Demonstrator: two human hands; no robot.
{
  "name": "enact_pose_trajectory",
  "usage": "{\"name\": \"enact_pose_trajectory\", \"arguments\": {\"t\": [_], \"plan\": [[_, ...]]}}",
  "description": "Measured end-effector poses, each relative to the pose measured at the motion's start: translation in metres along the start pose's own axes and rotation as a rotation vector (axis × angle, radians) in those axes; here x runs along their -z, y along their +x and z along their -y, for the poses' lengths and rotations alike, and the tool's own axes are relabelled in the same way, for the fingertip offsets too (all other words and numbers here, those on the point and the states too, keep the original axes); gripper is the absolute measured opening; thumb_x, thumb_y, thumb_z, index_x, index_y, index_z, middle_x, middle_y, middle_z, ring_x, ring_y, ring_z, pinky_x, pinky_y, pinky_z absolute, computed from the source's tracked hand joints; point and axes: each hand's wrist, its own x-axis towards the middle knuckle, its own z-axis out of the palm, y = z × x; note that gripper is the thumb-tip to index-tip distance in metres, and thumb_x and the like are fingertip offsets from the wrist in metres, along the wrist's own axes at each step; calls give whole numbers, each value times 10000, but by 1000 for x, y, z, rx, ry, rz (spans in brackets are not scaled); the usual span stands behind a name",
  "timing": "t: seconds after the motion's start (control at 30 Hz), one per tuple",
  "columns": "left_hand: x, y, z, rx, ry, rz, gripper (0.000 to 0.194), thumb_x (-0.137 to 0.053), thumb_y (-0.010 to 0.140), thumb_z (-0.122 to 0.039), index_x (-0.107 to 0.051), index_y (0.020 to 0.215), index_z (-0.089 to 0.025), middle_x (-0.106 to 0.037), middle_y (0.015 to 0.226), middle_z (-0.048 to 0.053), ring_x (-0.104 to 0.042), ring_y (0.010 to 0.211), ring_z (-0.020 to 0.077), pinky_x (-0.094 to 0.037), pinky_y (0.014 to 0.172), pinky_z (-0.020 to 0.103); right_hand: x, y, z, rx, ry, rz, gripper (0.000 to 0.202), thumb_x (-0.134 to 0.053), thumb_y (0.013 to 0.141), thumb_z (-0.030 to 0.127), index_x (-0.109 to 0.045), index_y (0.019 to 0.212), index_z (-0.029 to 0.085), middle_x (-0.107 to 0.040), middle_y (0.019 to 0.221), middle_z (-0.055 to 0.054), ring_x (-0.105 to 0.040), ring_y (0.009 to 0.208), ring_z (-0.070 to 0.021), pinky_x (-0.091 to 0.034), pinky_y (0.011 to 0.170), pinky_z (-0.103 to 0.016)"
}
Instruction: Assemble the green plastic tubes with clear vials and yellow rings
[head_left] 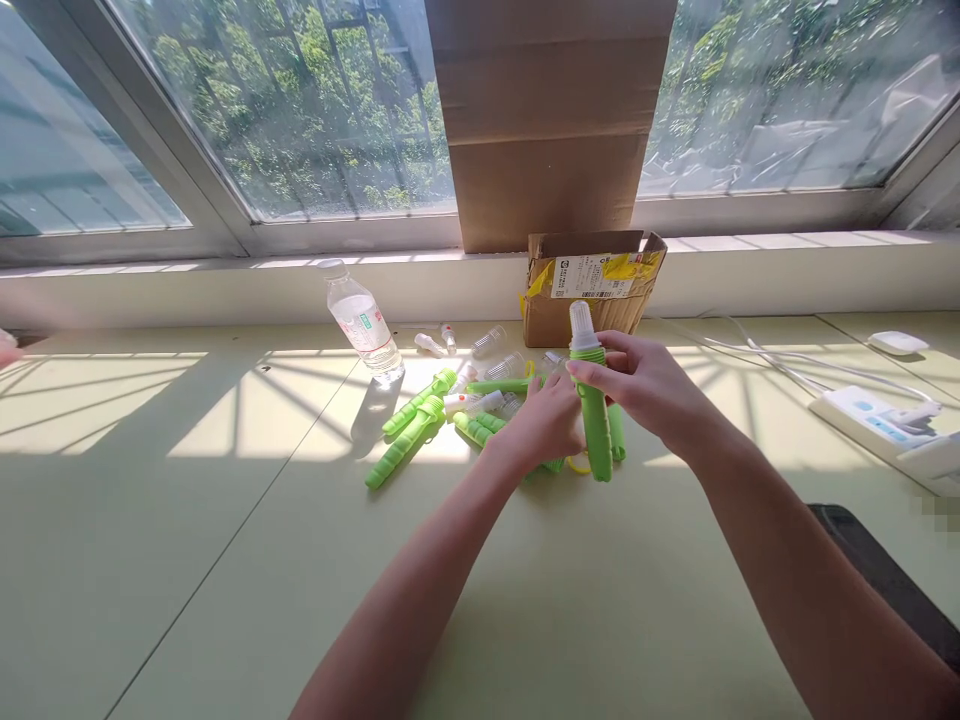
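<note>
The green ribbed tube [596,430], a whitish translucent piece [581,322] at its top, stands nearly upright in my right hand [637,385]; my thumb and fingers close round its upper end, above the pile. My left hand [546,420] reaches down into the pile, and I cannot tell whether it grips anything. Left of it, two green tubes [406,441] lie aslant on the table [247,600], with white pieces [474,402] and clear caps [489,341] near them. Behind my right hand is an open cardboard box [585,300]; a clear bottle [364,325] stands to the pile's left, and a power strip [874,420] lies well off to the right.
</note>
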Motion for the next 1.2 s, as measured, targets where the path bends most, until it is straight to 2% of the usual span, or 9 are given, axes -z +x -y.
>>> {"name": "enact_pose_trajectory", "arguments": {"t": [0.17,0.37,0.43,0.5,0.57,0.67,0.83,1.2], "plan": [[42,-13,21,70,-169,-68,441,-623,747,-376,-525,1159,-250,-557,1195,53,-477,1137,252,-392,957,402,1,-1,1,19,-60,-15,384,-611,743,444,-629,1053,218,-650,776,-22,-582,696,-177,-438,612,-290],[92,-34,48,415,-512,-327,591,-673,674,-510,-514,1199,-289,-530,1259,62,-545,1078,250,-464,845,367,-2,-1,-3,28,-124,47,368,-584,770,458,-622,1061,235,-636,774,-15,-563,684,-167,-418,607,-282],[103,-38,53,455,-675,-435,571,-654,681,-533,-533,1171,-264,-572,1197,77,-572,1048,244,-469,834,358,-3,0,-6,27,-183,67,355,-579,767,473,-630,1031,242,-603,715,2,-532,645,-154,-394,578,-271],[110,-39,54,460,-863,-472,535,-617,699,-556,-556,1121,-232,-618,1095,84,-613,980,241,-478,814,359,-4,0,-8,33,-240,83,345,-575,763,485,-638,1005,247,-557,665,18,-494,606,-138,-365,549,-260],[113,-39,52,447,-1032,-449,520,-576,716,-571,-577,1075,-195,-646,997,96,-640,923,255,-486,799,375,-5,0,-9,44,-293,85,341,-577,755,486,-642,995,254,-517,639,29,-457,579,-124,-339,524,-251],[113,-35,45,432,-1201,-342,498,-537,728,-555,-600,1019,-155,-665,909,111,-657,877,285,-491,800,416,-7,-1,-10,54,-362,85,323,-578,748,479,-647,985,272,-464,613,43,-414,551,-110,-307,496,-238],[107,-29,36,433,-1307,-186,419,-478,763,-515,-605,933,-154,-684,907,104,-673,829,278,-488,830,447,-8,-2,-10,57,-399,104,299,-570,752,443,-649,999,293,-435,603,47,-405,543,-107,-288,484,-227],[96,-27,31,432,-1253,-180,330,-471,800,-451,-611,888,-166,-697,900,77,-679,816,241,-475,887,430,-12,-4,-6,60,-374,161,243,-543,768,404,-636,962,290,-435,598,53,-411,538,-107,-293,492,-231]]}}
